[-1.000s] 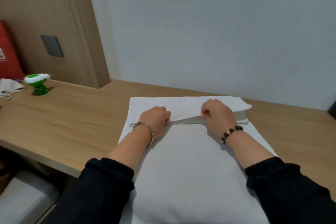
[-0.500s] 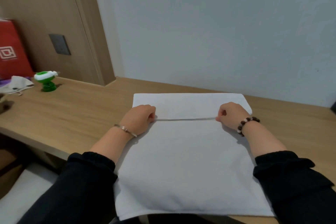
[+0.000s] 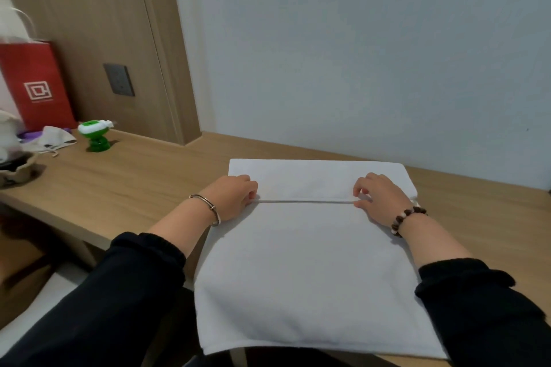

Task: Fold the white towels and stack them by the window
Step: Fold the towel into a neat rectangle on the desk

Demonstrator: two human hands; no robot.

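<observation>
Towel [image 3: 307, 277], white, flat on wooden desk [image 3: 119, 185]; far end folded back toward the person, near edge hanging over the desk front. Left hand [image 3: 232, 197] and right hand [image 3: 378, 197] each pinch one end of the flap's edge, fingers curled. Pale wall [image 3: 357, 53] behind. Wood panel [image 3: 89, 24] with socket [image 3: 119, 79] and red bag [image 3: 35, 83] at left.
</observation>
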